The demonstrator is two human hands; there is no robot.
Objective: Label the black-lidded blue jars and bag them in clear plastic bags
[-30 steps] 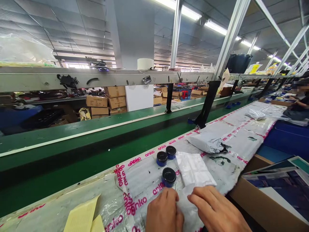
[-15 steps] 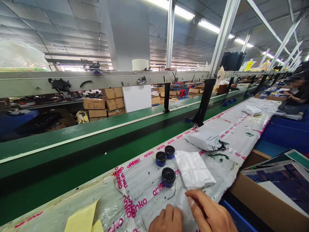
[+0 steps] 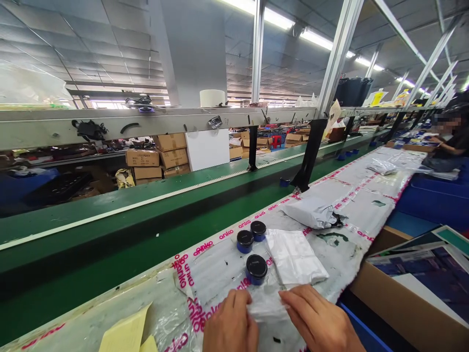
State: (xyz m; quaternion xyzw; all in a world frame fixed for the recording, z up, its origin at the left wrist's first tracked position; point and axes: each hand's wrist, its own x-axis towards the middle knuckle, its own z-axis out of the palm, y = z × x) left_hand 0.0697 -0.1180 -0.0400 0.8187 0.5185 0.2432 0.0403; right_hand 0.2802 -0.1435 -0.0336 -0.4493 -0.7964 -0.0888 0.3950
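Note:
Between my hands stretches a clear plastic bag (image 3: 268,307), its near part see-through and hard to outline. My left hand (image 3: 230,322) is closed with its fingertips pinching the bag's left side. At the right side, my right hand (image 3: 318,318) pinches the bag between thumb and fingers. Just beyond them stands a round black-topped, blue-sided container (image 3: 256,269). Two similar containers, one (image 3: 245,241) and another (image 3: 258,231), stand close together farther back. A stack of flat white plastic bags (image 3: 296,256) lies beyond my right hand.
The worktable (image 3: 216,259) is covered in printed plastic sheeting. Yellow paper (image 3: 126,330) lies at front left; a crumpled white package (image 3: 311,212) lies farther along. A green conveyor (image 3: 146,249) runs behind. An open carton (image 3: 414,298) stands right. A person (image 3: 452,142) sits far right.
My left hand has moved up and forward, away from my body. The clear bag now shows stretched between both hands. The containers and white bags have stayed put.

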